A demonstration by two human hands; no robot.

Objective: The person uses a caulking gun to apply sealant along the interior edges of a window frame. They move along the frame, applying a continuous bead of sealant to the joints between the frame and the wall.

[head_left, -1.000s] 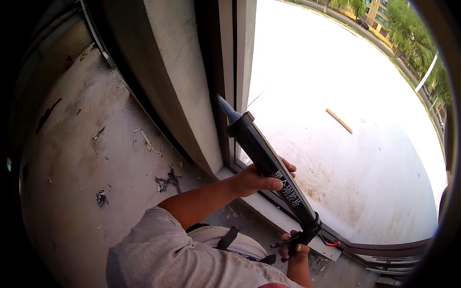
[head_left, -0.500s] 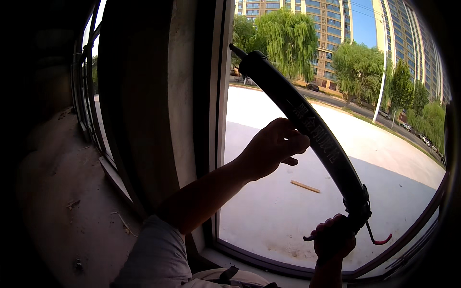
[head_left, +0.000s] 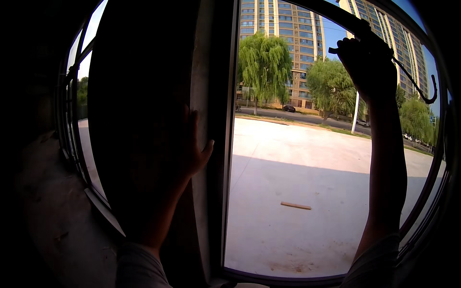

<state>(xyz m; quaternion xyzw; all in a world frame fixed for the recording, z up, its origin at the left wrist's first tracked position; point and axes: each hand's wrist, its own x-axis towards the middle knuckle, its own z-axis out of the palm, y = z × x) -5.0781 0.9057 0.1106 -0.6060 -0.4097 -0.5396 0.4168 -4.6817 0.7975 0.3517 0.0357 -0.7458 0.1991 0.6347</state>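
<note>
My right hand (head_left: 372, 69) is raised high at the upper right, its fingers wrapped round the handle of a dark caulking gun (head_left: 331, 10). The gun's barrel slants up to the left, and its nozzle end is out of view. A thin rod with a hooked end (head_left: 413, 79) sticks out behind the grip. My left hand (head_left: 196, 151) is at the pillar (head_left: 200, 81) beside the window, thumb apart and fingers pointing up. Deep shadow hides most of those fingers; they seem to lie against the pillar. The dark window frame (head_left: 224, 158) runs upright between my hands.
Outside lies pale paving with a wooden strip (head_left: 296, 206) on it. Willow trees (head_left: 264, 65), a white pole (head_left: 356, 113) and tall buildings (head_left: 288, 29) stand beyond. More windows (head_left: 84, 110) line the dark room at left, above a dusty floor (head_left: 53, 211).
My right hand has lifted the caulking gun from low to high at the upper right. My left hand has moved from beside the barrel leftward to the pillar. The view has shifted.
</note>
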